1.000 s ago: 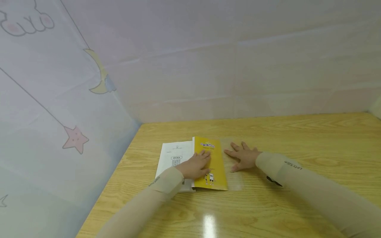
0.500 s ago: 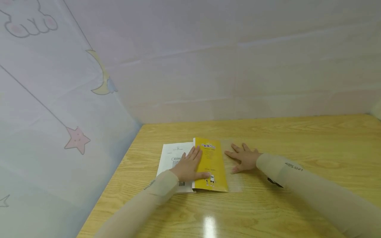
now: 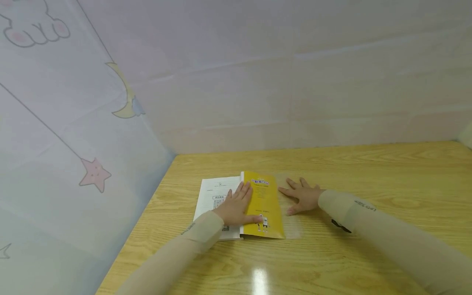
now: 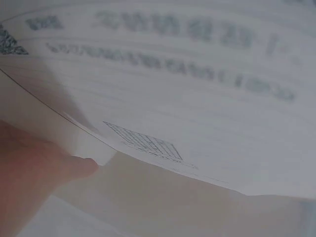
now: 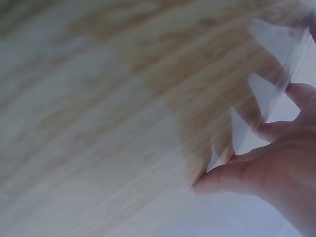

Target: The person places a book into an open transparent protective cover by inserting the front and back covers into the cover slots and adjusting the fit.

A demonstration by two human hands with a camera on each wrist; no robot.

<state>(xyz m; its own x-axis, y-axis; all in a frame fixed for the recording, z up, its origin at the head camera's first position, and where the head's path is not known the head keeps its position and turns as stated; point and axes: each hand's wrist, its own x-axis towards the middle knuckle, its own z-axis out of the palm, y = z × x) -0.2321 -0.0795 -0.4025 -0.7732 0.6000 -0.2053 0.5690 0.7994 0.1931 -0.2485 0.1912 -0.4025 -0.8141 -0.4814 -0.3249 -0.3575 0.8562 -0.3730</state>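
Note:
A book lies open on the wooden table, with a white printed page (image 3: 208, 193) on the left and a yellow cover (image 3: 271, 200) on the right. My left hand (image 3: 236, 208) lies across the fold between them, fingers extended, thumb reaching onto the yellow cover. Printed text on the page (image 4: 207, 103) fills most of the left wrist view, one digit (image 4: 81, 167) showing below its edge. Past the cover's right edge extends a clear plastic sheet (image 3: 293, 230). With fingers spread, my right hand (image 3: 304, 197) rests on that sheet; the right wrist view shows its fingertips against the tabletop.
The wood-grain table (image 3: 387, 176) stretches far to the right and toward the front. Behind it stands a pale fabric wall (image 3: 236, 90), and another wall with a printed star (image 3: 95, 175) is on the left.
My left hand has slid left off the middle of the yellow cover onto the fold, its fingers now pointing more away from me. The cover has shifted slightly right. My right hand stays put.

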